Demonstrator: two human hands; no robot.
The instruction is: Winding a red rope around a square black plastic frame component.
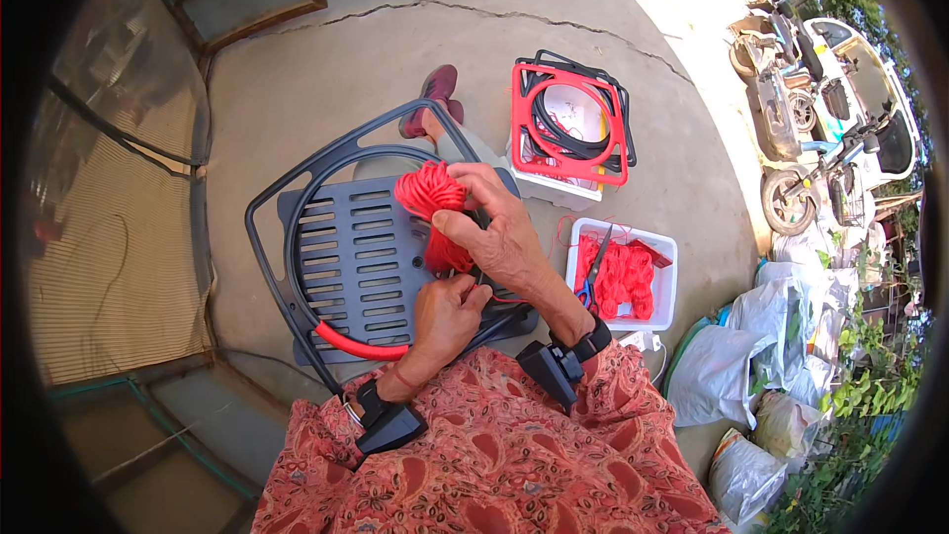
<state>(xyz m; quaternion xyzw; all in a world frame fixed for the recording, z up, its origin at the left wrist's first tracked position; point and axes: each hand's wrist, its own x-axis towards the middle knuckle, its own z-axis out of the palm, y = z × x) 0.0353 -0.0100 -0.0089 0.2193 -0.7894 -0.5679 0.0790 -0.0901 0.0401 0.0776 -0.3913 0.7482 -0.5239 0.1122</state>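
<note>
Out on the cracked concrete floor, a person in a red patterned garment is bent over a dark frame with a round ring inside it. The frame lies over a dark slatted board, close in front of the body. One stretch of the ring, on the side nearest the person, wears a red wrapping; the arc to the left is bare and dark.

The right hand holds a thick red skein between thumb and fingers, up above the board — its grip is narrow, closed on the bundle, and the lower part of the skein hangs toward the other hand. The left hand is just below, near the ring, fingers curled in tight; I cannot tell from here what its grip has hold of. Each wrist carries a black strapped-on device.

To the right sits a white tray with more red cord heaped in it, and scissors standing aslant at its left side. Beyond it, a white box bears a red frame — dark frames lie beneath. A dark red shoe shows past the far edge of the frame. Further right are pale sacks and a parked motorbike.
</note>
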